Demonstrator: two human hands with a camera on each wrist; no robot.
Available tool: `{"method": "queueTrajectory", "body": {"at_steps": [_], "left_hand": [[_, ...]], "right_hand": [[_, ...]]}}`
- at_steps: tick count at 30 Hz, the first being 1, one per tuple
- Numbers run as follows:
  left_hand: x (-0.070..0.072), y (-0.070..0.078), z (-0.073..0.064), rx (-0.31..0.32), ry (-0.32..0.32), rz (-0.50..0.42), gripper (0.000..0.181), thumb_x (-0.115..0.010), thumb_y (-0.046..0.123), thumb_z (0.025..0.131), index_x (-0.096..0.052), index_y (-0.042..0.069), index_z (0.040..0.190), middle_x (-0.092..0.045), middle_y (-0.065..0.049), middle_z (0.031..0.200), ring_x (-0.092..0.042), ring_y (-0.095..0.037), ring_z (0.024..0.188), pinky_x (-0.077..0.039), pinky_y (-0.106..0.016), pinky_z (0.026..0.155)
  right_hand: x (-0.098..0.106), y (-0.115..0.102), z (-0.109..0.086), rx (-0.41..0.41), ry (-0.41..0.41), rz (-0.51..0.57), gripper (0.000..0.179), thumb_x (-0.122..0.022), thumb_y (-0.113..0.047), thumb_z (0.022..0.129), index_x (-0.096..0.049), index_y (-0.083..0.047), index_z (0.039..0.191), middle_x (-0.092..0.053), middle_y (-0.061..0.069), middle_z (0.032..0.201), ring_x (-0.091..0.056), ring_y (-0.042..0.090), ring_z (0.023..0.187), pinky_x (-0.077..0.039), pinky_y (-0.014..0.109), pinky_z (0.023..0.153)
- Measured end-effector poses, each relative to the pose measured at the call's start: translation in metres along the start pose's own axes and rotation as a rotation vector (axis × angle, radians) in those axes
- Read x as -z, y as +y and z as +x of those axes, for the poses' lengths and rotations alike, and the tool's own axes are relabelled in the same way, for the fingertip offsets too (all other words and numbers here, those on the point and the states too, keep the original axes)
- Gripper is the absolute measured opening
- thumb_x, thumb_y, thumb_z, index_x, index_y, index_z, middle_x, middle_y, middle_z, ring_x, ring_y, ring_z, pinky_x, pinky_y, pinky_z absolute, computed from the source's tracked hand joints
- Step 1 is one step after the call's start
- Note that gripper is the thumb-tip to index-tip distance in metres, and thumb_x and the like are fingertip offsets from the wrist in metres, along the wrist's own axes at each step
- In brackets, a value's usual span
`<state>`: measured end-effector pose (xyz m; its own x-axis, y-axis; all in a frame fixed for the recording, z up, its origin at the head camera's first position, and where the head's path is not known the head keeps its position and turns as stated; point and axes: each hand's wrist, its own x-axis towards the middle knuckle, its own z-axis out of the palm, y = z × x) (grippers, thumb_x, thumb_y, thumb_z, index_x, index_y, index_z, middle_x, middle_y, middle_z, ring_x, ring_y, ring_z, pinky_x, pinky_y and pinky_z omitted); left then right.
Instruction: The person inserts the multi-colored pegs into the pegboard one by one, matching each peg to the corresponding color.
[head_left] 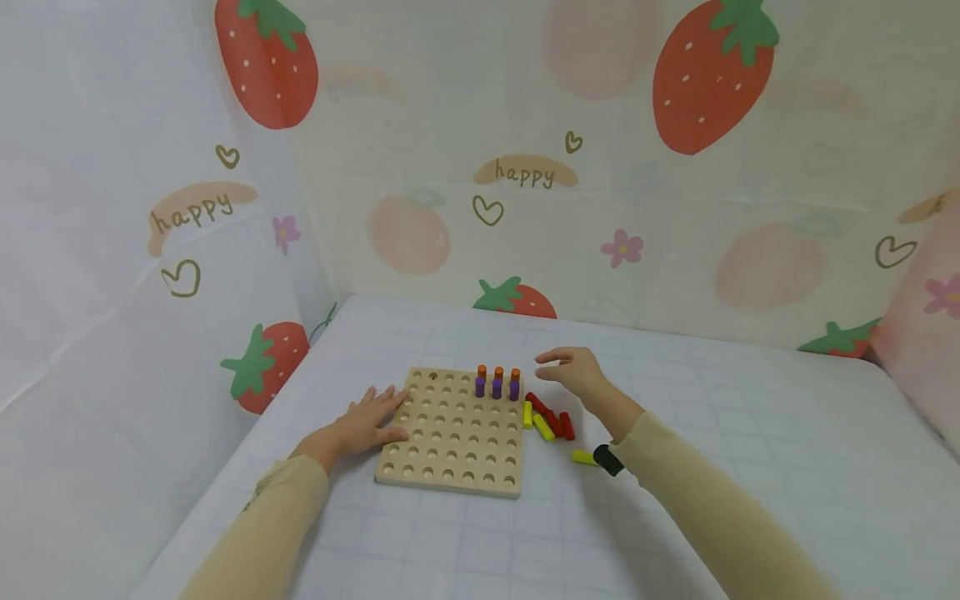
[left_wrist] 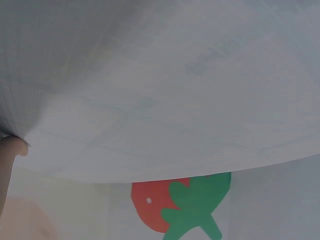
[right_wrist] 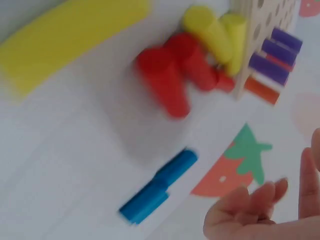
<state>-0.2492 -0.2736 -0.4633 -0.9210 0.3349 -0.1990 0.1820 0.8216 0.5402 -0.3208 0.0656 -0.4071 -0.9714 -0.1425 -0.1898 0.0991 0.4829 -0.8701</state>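
A square wooden pegboard (head_left: 450, 487) with rows of round holes lies on the table. My left hand (head_left: 366, 423) rests along its left edge, fingers spread and thumb over the board. At the back right corner stand three orange pegs (head_left: 515, 374), with three purple pegs (head_left: 497, 389) in the row before them. My right hand (head_left: 573, 371) hovers just right of that corner, fingers loosely bent and holding nothing. Below it lie red pegs (head_left: 567, 426) and yellow pegs (head_left: 543, 427). The right wrist view also shows blue pegs (right_wrist: 159, 185), hidden behind the right hand in the head view.
One yellow peg (head_left: 584, 457) lies apart, nearer the front, beside the dark wrist strap (head_left: 608, 460). A white cloth (head_left: 750, 433) with a faint grid covers the table. Strawberry-printed sheeting (head_left: 637, 200) hangs behind and at the sides.
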Motion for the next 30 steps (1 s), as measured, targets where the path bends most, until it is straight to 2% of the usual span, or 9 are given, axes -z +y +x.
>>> {"method": "queueTrajectory", "body": {"at_steps": [7, 16, 21, 24, 30], "left_hand": [[-0.003, -0.003, 0.002, 0.002, 0.005, -0.009, 0.085, -0.058, 0.049, 0.094, -0.022, 0.000, 0.153, -0.012, -0.032, 0.156, 0.003, -0.052, 0.142, -0.001, -0.069, 0.108], [-0.002, -0.002, 0.003, -0.015, 0.003, -0.011, 0.085, -0.058, 0.048, 0.094, -0.021, -0.002, 0.152, -0.012, -0.033, 0.155, 0.003, -0.054, 0.141, -0.001, -0.071, 0.106], [-0.005, -0.001, 0.001, -0.021, -0.001, -0.016, 0.086, -0.058, 0.049, 0.094, -0.021, -0.001, 0.152, -0.012, -0.033, 0.155, 0.004, -0.054, 0.141, 0.000, -0.071, 0.106], [-0.005, -0.001, 0.001, -0.021, -0.001, -0.016, 0.086, -0.058, 0.049, 0.094, -0.021, -0.001, 0.152, -0.012, -0.033, 0.155, 0.004, -0.054, 0.141, 0.000, -0.071, 0.106], [-0.002, 0.001, 0.000, -0.031, 0.004, -0.018, 0.086, -0.057, 0.049, 0.094, -0.020, -0.003, 0.152, -0.011, -0.034, 0.154, 0.004, -0.055, 0.140, 0.000, -0.071, 0.106]], "right_hand": [[0.028, 0.016, -0.009, -0.053, -0.058, 0.022, 0.041, -0.062, -0.017, 0.096, -0.056, -0.002, 0.134, -0.044, 0.022, 0.141, -0.043, 0.037, 0.126, -0.039, 0.051, 0.103], [0.039, 0.043, -0.013, -0.071, -0.210, -0.058, 0.048, -0.065, -0.012, 0.094, -0.052, -0.006, 0.139, -0.048, 0.022, 0.136, -0.049, 0.034, 0.116, -0.045, 0.046, 0.098], [0.041, 0.059, -0.012, -0.090, -0.306, -0.098, 0.053, -0.071, -0.011, 0.089, -0.054, -0.008, 0.139, -0.050, 0.021, 0.136, -0.049, 0.031, 0.113, -0.046, 0.038, 0.090], [0.039, 0.065, -0.010, -0.083, -0.313, -0.121, 0.052, -0.074, -0.011, 0.087, -0.057, -0.008, 0.136, -0.051, 0.018, 0.133, -0.046, 0.029, 0.111, -0.045, 0.035, 0.088], [0.035, 0.065, -0.009, -0.053, -0.284, -0.185, 0.047, -0.075, -0.010, 0.086, -0.062, -0.007, 0.131, -0.053, 0.015, 0.124, -0.046, 0.028, 0.107, -0.044, 0.036, 0.089]]}}
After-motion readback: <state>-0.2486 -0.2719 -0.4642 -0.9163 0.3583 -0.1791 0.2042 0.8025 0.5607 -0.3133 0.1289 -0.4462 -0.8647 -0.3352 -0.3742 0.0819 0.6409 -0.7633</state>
